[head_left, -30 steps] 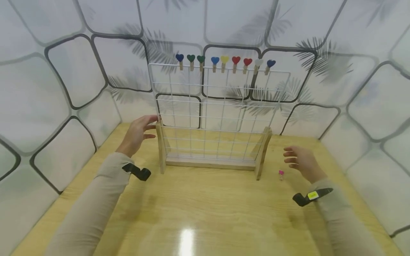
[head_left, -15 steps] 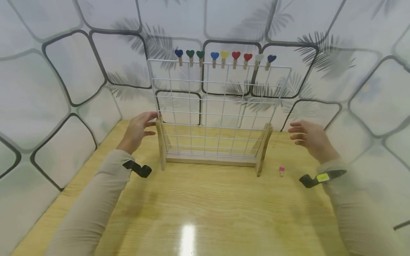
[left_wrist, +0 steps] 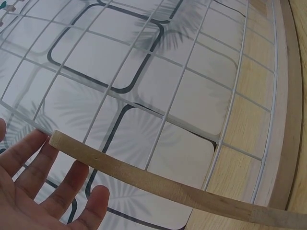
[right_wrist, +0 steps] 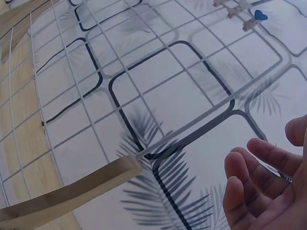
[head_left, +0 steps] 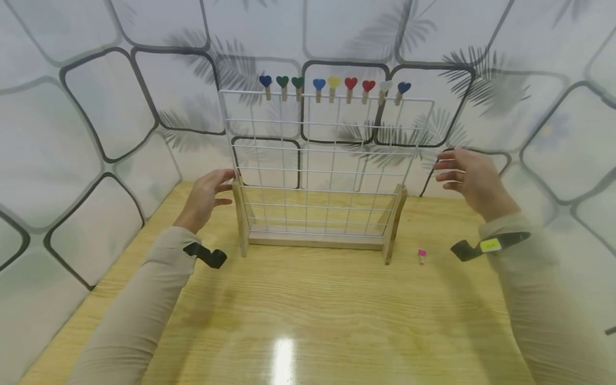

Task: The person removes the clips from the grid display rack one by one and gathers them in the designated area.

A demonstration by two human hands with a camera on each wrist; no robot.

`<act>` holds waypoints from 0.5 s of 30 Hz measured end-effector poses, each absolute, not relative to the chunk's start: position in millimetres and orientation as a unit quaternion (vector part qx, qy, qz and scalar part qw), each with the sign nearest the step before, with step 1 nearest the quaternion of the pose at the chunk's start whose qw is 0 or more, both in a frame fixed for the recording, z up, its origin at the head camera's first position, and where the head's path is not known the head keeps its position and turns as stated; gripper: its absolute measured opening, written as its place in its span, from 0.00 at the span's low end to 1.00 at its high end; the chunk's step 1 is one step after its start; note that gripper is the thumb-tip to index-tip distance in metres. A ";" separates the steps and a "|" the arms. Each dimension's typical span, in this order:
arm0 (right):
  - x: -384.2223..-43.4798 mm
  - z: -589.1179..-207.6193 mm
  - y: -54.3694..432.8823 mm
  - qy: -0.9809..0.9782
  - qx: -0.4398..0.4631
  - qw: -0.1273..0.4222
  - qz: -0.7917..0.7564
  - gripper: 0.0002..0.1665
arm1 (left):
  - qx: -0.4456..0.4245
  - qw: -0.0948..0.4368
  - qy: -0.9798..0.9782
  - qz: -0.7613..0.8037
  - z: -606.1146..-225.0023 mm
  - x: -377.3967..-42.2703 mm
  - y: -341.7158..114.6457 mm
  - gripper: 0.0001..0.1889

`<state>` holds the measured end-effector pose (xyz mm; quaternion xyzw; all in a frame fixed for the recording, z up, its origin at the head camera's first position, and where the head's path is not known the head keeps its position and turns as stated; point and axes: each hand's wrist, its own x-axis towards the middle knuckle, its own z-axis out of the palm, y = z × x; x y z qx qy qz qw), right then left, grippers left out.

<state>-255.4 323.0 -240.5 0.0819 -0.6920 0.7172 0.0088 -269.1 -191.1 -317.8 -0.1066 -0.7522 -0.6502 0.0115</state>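
A white wire grid rack (head_left: 322, 151) stands upright in a wooden base (head_left: 317, 241) on the table. Several small wooden clothespins with coloured hearts are clipped along its top wire, among them a yellow heart clothespin (head_left: 333, 88) and a dark blue heart clothespin (right_wrist: 256, 18). At the left wooden post (left_wrist: 144, 177), the left hand (head_left: 204, 198) touches the post's top with its fingertips, fingers spread. The right hand (head_left: 474, 182) hovers to the right of the rack, apart from it, fingers loosely bent and holding nothing. On the table below it lies a pink heart clothespin (head_left: 422, 256).
The wooden table (head_left: 308, 305) extends in front of the rack. A patterned wall covering (head_left: 346, 32) with dark outlines and leaf shapes encloses the back and both sides. Each sleeve has a black wrist camera strapped on.
The right hand has risen from near the pink clothespin to beside the rack's right edge. The left hand stays at the left post. The view has shifted slightly.
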 end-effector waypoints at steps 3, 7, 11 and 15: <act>-256.3 -229.8 319.6 -0.684 0.089 0.016 0.723 0.19 | -0.106 0.010 -0.754 -0.648 -317.7 -269.2 -190.6 0.30; -256.9 -216.3 312.8 -0.666 0.099 0.023 0.739 0.18 | -0.111 0.014 -0.754 -0.647 -316.5 -269.7 -190.2 0.30; -256.9 -204.7 302.9 -0.660 0.107 0.027 0.743 0.18 | -0.106 0.016 -0.754 -0.648 -316.2 -269.2 -190.5 0.30; -257.0 -194.4 295.0 -0.654 0.116 0.033 0.747 0.18 | -0.102 0.008 -0.752 -0.651 -316.4 -268.0 -190.4 0.30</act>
